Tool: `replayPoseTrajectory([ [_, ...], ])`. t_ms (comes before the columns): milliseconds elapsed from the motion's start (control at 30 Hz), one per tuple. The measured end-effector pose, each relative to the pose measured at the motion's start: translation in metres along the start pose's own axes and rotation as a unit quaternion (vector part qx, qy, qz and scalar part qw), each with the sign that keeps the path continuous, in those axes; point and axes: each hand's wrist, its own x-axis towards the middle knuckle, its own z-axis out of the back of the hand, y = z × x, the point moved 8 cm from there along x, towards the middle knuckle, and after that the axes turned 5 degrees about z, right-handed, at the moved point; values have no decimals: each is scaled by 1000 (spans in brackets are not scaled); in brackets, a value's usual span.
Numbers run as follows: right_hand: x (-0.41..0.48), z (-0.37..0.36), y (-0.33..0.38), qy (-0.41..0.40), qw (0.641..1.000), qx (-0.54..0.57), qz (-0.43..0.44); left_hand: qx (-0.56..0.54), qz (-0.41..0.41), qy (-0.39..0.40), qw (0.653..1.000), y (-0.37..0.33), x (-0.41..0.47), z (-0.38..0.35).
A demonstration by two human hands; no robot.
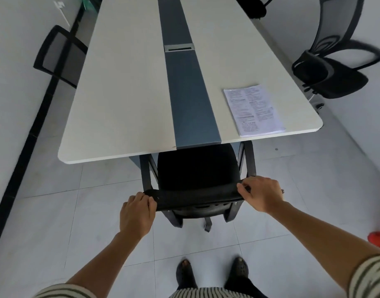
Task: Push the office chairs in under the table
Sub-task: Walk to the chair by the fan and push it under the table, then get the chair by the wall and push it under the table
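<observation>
A black office chair (197,168) stands at the near end of the long white table (120,93), its seat partly under the tabletop. My left hand (137,214) grips the left end of its backrest top. My right hand (262,193) grips the right end. Another black mesh chair (333,67) stands away from the table at the right, turned sideways. A third chair (60,54) sits close against the table's left side. At the far right, the seat of one more chair (253,5) shows at the table edge.
A stack of printed papers (254,110) lies on the table's near right corner. A blue strip with a cable slot (178,47) runs down the table's middle. The wall with a black skirting (23,147) is close on the left. Something red (379,239) lies at the right edge.
</observation>
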Motion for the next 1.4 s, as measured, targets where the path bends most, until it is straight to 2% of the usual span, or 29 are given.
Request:
replayPoseTrajectory([
  [233,26,14,-51,-62,997,5,53,-8,19,-19,1000,-49,-13,-7],
  [400,24,22,-45,-86,994,9,64,16,16,-18,1000,-47,-10,-6],
  [767,-12,11,-32,-37,998,33,-38,61,1,21,998,-34,-8,1],
  [833,-30,12,-39,-82,993,67,-58,34,-12,15,999,-45,-8,10],
  [967,-90,11,-48,-144,977,150,-53,-113,-63,28,991,-86,-22,29],
  [1067,-139,2,-72,-111,949,257,-144,-201,-112,89,969,-129,-47,27],
  [1200,-207,-24,-115,-47,907,351,-229,-206,-108,127,964,-175,-69,9],
  [1300,-257,-32,-162,-54,870,394,-292,-225,-99,128,961,-221,-79,2],
  [1400,-300,-34,-219,-84,832,421,-350,-260,-100,186,942,-284,-91,-20],
])
